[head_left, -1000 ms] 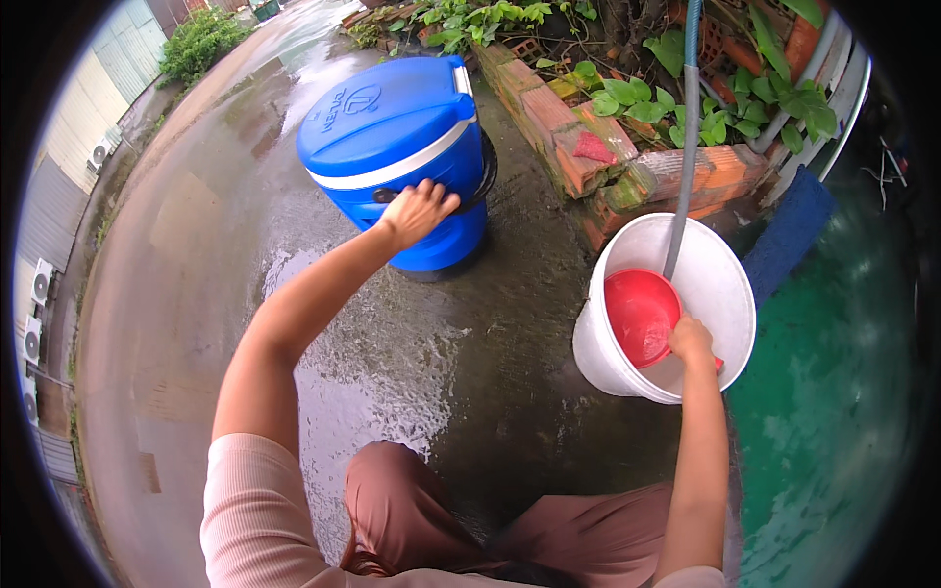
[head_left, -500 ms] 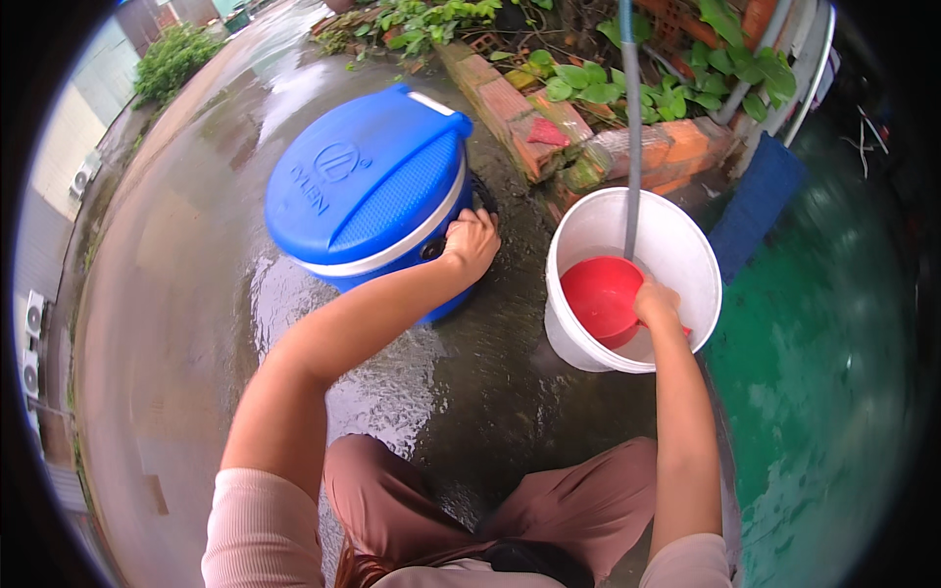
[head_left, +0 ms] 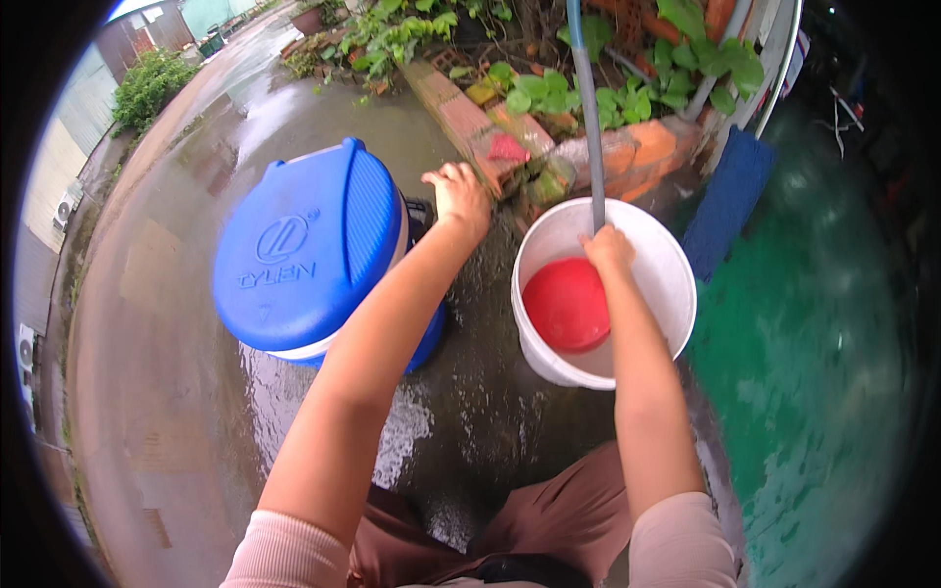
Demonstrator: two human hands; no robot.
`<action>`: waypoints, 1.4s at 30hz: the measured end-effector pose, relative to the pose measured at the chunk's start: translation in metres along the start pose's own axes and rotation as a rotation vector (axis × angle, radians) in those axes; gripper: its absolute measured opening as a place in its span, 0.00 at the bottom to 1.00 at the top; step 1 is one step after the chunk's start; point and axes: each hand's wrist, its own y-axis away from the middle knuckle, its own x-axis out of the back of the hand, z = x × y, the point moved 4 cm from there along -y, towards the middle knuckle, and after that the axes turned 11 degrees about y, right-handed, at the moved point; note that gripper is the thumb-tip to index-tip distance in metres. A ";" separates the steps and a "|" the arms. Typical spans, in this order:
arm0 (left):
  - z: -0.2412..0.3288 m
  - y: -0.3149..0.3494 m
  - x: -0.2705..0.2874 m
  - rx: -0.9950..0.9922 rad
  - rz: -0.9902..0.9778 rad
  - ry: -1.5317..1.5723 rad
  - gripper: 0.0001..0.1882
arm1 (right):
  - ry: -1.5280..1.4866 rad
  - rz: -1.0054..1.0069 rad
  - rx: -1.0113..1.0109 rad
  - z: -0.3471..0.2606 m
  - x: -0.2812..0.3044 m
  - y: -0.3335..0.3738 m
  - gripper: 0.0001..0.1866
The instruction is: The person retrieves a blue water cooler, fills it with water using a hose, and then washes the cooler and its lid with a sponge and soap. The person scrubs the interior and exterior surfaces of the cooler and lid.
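A blue drinks cooler (head_left: 284, 245) with a white band stands on the wet ground to the left, its lid on. My left hand (head_left: 461, 201) is off the cooler, between it and the bricks, fingers loosely bent and apart with nothing seen in them. To the right stands a white bucket (head_left: 529, 333). Inside it lies a red plastic dipper (head_left: 569, 306), its handle hidden from view. A grey hose (head_left: 591, 137) runs down into the bucket, and my right hand (head_left: 612, 251) is closed round its lower part, above the dipper.
Low brick edging (head_left: 627, 157) with leafy plants (head_left: 549, 93) lies beyond the bucket. A blue mat (head_left: 728, 201) hangs or lies beside it, next to a green floor (head_left: 784, 412) on the right. Wet concrete (head_left: 147, 392) stretches away to the left.
My left hand has come away from the cooler's side, and the cooler has turned. My right hand has let go of the dipper and taken hold of the hose.
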 end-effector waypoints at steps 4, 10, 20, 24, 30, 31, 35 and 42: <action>-0.002 0.026 0.058 -0.111 0.218 0.359 0.12 | -0.067 0.166 -0.001 0.008 0.002 -0.025 0.21; -0.078 0.090 0.098 -0.141 0.562 0.760 0.07 | -0.068 0.401 0.261 -0.037 0.074 0.000 0.17; -0.086 0.067 0.126 -0.235 0.275 1.661 0.36 | -0.168 0.345 0.358 -0.033 0.101 0.087 0.14; -0.055 0.071 0.159 -0.672 0.239 2.125 0.31 | -0.382 0.317 0.424 -0.032 0.111 0.125 0.15; -0.028 0.093 0.203 -0.700 0.422 2.149 0.19 | -0.292 0.359 0.279 -0.006 0.085 0.131 0.18; -0.027 0.096 0.201 -0.718 0.498 2.082 0.20 | -0.253 0.177 0.127 -0.010 0.078 0.131 0.19; -0.039 0.126 0.178 -0.846 0.715 1.704 0.28 | -0.465 0.200 0.020 0.004 0.053 0.117 0.14; -0.215 0.237 0.040 -0.432 0.133 0.766 0.45 | -0.837 0.255 0.134 -0.012 0.084 0.143 0.06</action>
